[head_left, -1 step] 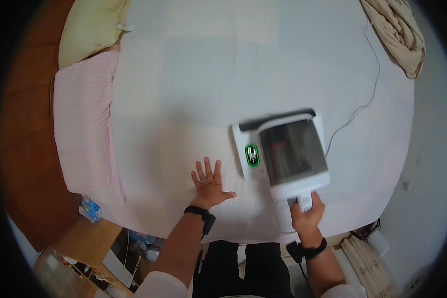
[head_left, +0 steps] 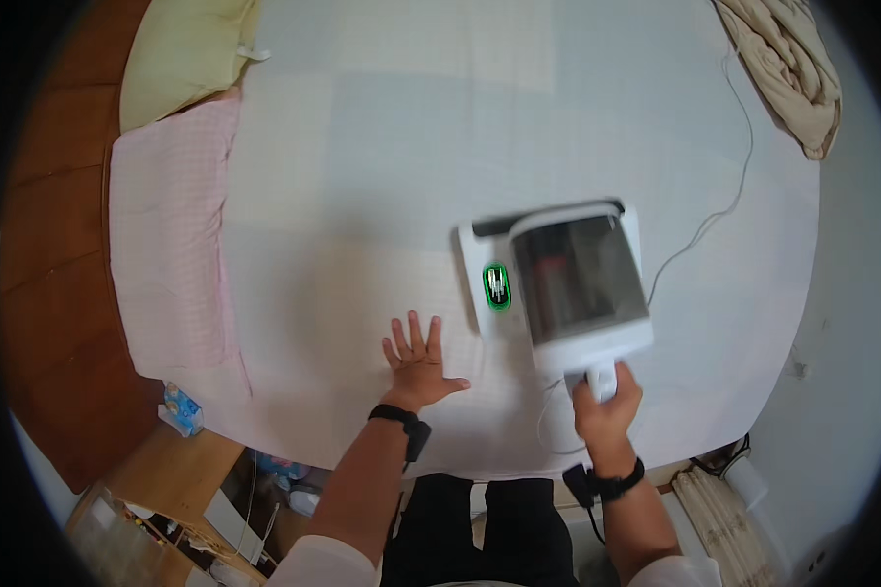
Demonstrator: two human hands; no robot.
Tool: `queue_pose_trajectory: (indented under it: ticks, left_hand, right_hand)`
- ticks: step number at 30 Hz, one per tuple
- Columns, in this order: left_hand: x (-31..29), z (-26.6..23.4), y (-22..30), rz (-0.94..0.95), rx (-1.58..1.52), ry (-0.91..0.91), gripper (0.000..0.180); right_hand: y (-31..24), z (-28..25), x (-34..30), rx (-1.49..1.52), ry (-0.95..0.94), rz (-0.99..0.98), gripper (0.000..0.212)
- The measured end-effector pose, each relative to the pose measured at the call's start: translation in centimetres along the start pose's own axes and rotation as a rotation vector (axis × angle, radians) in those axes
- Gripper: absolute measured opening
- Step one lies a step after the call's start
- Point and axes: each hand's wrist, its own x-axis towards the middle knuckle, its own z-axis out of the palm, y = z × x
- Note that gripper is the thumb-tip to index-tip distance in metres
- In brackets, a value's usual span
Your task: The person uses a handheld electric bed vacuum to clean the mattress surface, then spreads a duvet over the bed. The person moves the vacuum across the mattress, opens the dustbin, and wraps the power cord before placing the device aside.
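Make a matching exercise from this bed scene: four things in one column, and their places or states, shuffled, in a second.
Things:
1. left hand
2. right hand
3. beige blanket
4. yellow-green pillow

Places or states:
A. bunched at the bed's far right corner
B. flat on the white sheet, fingers spread
C. at the bed's far left corner
D. gripping the handle of the white mattress vacuum

Pairs: 1-B, 2-D, 3-A, 4-C

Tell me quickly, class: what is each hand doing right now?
Left hand: open, fingers spread, palm flat on the white bed sheet.
Right hand: closed around the handle of the white handheld vacuum.
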Motion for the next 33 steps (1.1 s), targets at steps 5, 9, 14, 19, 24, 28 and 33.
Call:
queue_pose_trajectory:
  ticks: [5, 9, 14, 19, 24, 28, 33]
  left_hand:
    - [0.3, -1.6, -0.2, 0.013, -0.077, -0.167, 0.151]
    - [-0.1, -1.5, 0.1, -0.003, -0.037, -0.128, 0.150]
    - [-0.1, -1.7, 0.0, 0.003, -0.041, -0.115, 0.151]
    - [-1.5, -1.3, 0.5, 0.009, -0.082, 0.128, 0.135]
    - [-8.2, -0.2, 4.2, 0.125, -0.832, 0.810, 0.089]
    - [-16.6, 2.9, 13.8, 0.548, -0.516, 0.725, 0.088]
    - [-20.8, 5.1, 21.6, 0.778, -0.374, 0.393, 0.087]
  right_hand:
    - [-7.6, 6.9, 14.5, 0.052, 0.144, -0.033, 0.022]
    - [-14.4, 10.0, 24.1, 0.065, 0.148, -0.074, 0.031]
    - [-14.9, 9.7, 22.4, 0.012, 0.065, -0.051, 0.032]
    - [-6.0, 4.8, 11.0, -0.025, -0.019, -0.286, 0.026]
    - [5.0, -5.4, -2.9, -0.131, -0.388, -0.221, 0.027]
    - [11.4, -13.8, -8.8, -0.244, -0.683, -0.298, 0.033]
    - [13.3, -16.8, -10.7, -0.369, -0.811, -0.475, 0.030]
